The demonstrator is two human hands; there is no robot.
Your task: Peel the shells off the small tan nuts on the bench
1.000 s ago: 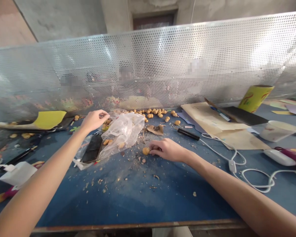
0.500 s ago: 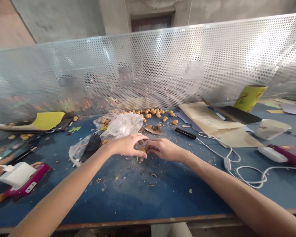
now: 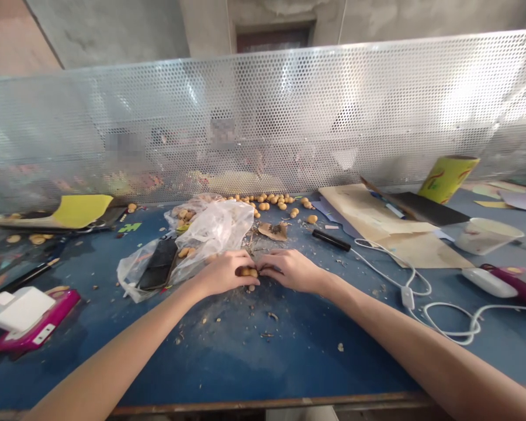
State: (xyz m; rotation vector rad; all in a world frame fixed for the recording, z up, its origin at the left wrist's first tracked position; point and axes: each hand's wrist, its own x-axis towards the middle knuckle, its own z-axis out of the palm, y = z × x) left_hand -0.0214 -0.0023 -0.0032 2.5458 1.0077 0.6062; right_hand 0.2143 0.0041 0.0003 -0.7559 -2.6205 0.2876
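Over the middle of the blue table [image 3: 298, 351], my left hand [image 3: 228, 272] has its thumb and fingers closed round a small tan gourd-like piece [image 3: 248, 272]. Close beside it on the right, my right hand [image 3: 291, 270] is closed, its fingertips at the piece's right end; what they pinch is too small to make out. Behind my left hand lies a clear plastic bag [image 3: 221, 222] with similar tan pieces inside. More tan pieces [image 3: 274, 200] are strewn along the foot of the perforated metal screen. A torn brown scrap [image 3: 273, 231] lies just behind my hands.
On the left are a black phone [image 3: 158, 263], a magenta power strip [image 3: 48, 327] with a white plug, and a yellow sheet [image 3: 82, 210]. A black cylinder [image 3: 331, 240] with white cable, brown paper [image 3: 377, 222], a white cup [image 3: 486, 235] and a yellow tube [image 3: 449, 178] stand or lie right.
The fingers of my left hand have closed from a wide curve onto the tan piece, which now shows more clearly. My right hand stays beside it. The view has shifted slightly.
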